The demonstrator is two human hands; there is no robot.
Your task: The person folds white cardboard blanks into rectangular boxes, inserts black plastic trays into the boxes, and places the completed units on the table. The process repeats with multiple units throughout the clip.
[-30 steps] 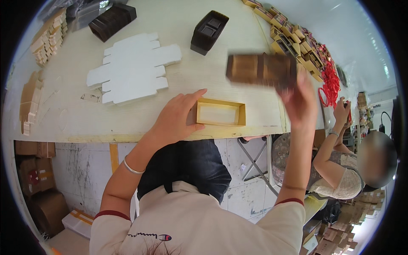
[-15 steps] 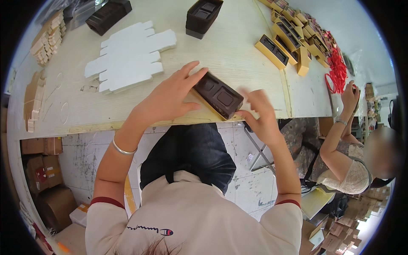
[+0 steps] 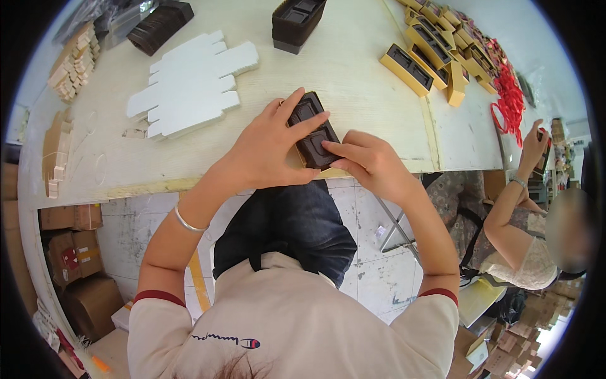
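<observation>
At the table's near edge lies a small gold box (image 3: 295, 158) with a dark brown plastic insert tray (image 3: 314, 129) set into it. My left hand (image 3: 268, 148) covers the box's left side, its fingers spread over the top of the tray. From the right, my right hand (image 3: 366, 163) presses its fingertips onto the tray's lower part. Both hands hold the tray and box together on the light wooden table (image 3: 353, 69).
A stack of flat white die-cut cartons (image 3: 189, 82) lies at the far left. Dark tray stacks (image 3: 297, 22) stand at the back. Gold boxes fitted with dark trays (image 3: 410, 66) line the right, beside red cords (image 3: 508, 101). A seated person (image 3: 536, 234) works at the right. Cardboard boxes (image 3: 69, 252) sit below.
My right hand brought the dark tray down from the air onto the gold box. Both hands have closed in over it and now press it in at the table edge.
</observation>
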